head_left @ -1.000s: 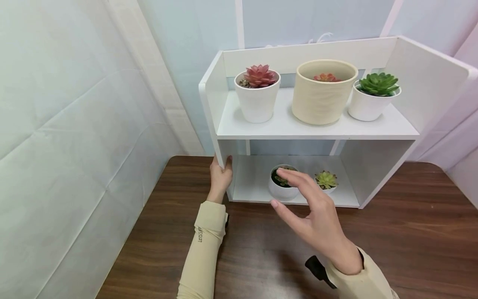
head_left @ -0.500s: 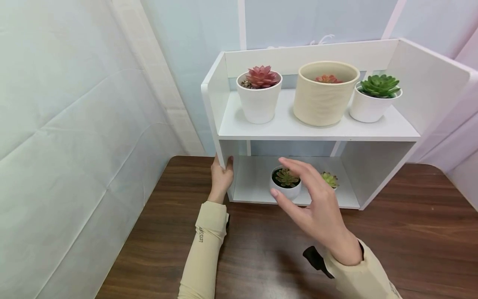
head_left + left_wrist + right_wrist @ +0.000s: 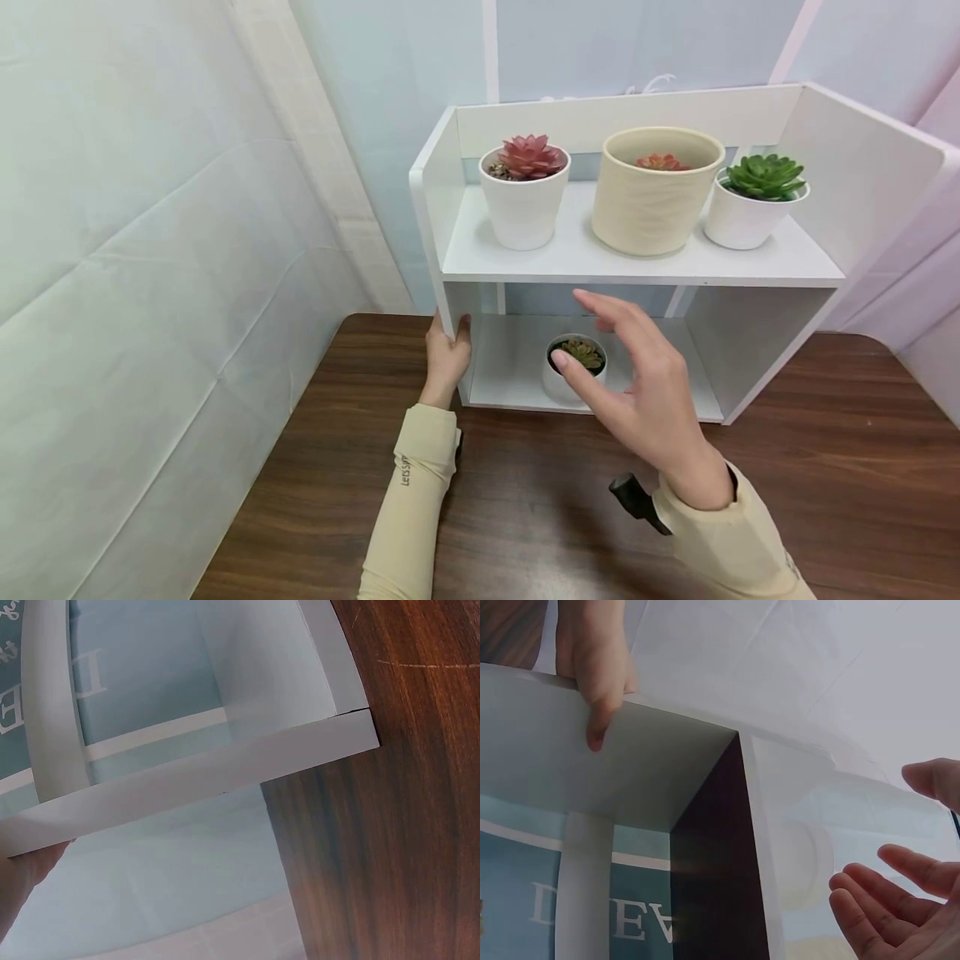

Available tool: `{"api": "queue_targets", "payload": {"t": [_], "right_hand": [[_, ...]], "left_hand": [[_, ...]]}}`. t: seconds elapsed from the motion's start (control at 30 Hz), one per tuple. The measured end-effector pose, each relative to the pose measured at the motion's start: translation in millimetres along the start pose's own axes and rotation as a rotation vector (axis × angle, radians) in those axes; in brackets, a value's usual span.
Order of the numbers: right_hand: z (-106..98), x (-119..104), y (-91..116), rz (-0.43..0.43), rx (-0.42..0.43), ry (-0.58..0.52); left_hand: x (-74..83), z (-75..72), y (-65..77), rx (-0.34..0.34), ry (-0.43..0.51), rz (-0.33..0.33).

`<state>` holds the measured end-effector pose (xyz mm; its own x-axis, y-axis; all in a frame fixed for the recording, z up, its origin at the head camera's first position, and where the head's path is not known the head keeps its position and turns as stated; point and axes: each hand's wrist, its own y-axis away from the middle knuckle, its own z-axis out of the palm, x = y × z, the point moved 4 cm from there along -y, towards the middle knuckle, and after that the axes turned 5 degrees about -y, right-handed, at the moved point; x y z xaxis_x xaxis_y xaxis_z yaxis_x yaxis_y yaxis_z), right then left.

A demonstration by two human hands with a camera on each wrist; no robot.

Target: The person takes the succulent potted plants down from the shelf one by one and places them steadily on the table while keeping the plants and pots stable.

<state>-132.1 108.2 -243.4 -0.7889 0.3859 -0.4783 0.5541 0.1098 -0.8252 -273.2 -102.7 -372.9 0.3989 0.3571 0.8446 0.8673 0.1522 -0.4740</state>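
Note:
A white two-tier shelf [image 3: 645, 279] stands on the wooden table. My left hand [image 3: 447, 360] grips its left side panel, thumb on the inner face; in the right wrist view that left hand [image 3: 594, 656] holds the panel's edge. My right hand [image 3: 651, 400] hovers before the lower tier, fingers and thumb spread in a loose C with nothing between them. Behind its thumb, a white round pot [image 3: 558, 387] with a dark green succulent sits on the lower board. In the right wrist view the fingers of the right hand [image 3: 900, 919] are apart from the shelf.
On the upper tier stand a white pot with a red succulent [image 3: 525, 204], a larger cream pot [image 3: 645, 208] with an orange-red plant inside, and a white pot with a green succulent [image 3: 742, 218]. Pale cloth [image 3: 150, 292] hangs left of the brown table [image 3: 330, 467].
My right hand has risen slightly, and it now hides the small light-green succulent on the lower tier. My left hand keeps its hold on the side panel.

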Motion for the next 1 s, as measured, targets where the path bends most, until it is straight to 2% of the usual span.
{"api": "queue_targets", "payload": {"t": [0.23, 0.57, 0.8, 1.0], "right_hand": [[1, 0, -8, 0.004, 0.001, 0.005], [2, 6, -16, 0.047, -0.053, 0.081], [4, 6, -24, 0.05, -0.033, 0.108], [7, 10, -28, 0.063, -0.057, 0.123]], "left_hand": [[-0.6, -1.1, -0.7, -0.001, -0.023, 0.008], [-1.5, -0.4, -1.5, 0.0, -0.006, 0.026], [-1.8, 0.4, -1.4, 0.003, 0.013, 0.003], [-1.8, -0.1, -0.8, 0.003, 0.024, 0.003]]}}
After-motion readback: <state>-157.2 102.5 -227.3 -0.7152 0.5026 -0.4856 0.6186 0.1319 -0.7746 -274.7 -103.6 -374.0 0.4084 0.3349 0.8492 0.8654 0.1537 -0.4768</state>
